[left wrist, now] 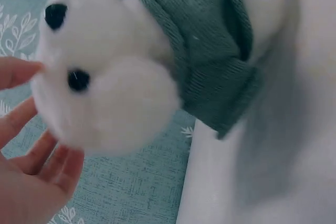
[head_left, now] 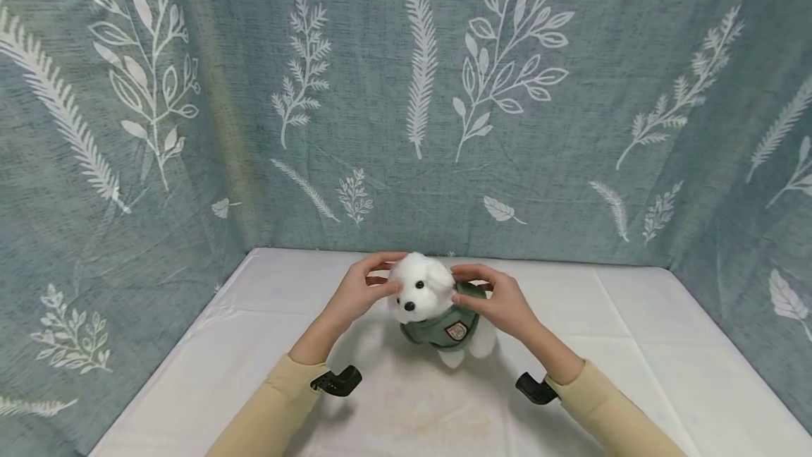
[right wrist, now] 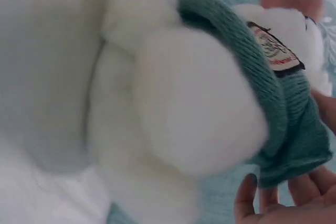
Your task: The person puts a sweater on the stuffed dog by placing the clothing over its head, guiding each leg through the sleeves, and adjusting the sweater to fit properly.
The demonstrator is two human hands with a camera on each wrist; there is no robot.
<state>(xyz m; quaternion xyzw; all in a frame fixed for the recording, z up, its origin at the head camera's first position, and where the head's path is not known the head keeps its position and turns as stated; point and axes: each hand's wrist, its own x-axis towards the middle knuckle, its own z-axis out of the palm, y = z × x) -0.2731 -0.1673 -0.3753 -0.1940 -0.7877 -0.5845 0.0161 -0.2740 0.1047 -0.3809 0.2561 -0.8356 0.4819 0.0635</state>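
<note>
A white plush dog (head_left: 421, 288) with black eyes and nose wears a green knitted sweater (head_left: 438, 330) bearing a small patch (head_left: 457, 331). My left hand (head_left: 357, 296) holds one side of its head, thumb at the face and fingers curved behind. On the other side, my right hand (head_left: 504, 302) grips around the back of the head and neck, over the sweater's edge. The left wrist view has the head (left wrist: 115, 98) tipped sideways in frame. Close up in the right wrist view are the furry hindquarters (right wrist: 199, 103).
A white cloth (head_left: 285, 288) covers the table. Blue-green curtains (head_left: 380, 161) with white leaf prints hang behind it and at both sides. Black wrist devices (head_left: 337, 381) stick out from the beige sleeves (head_left: 273, 400).
</note>
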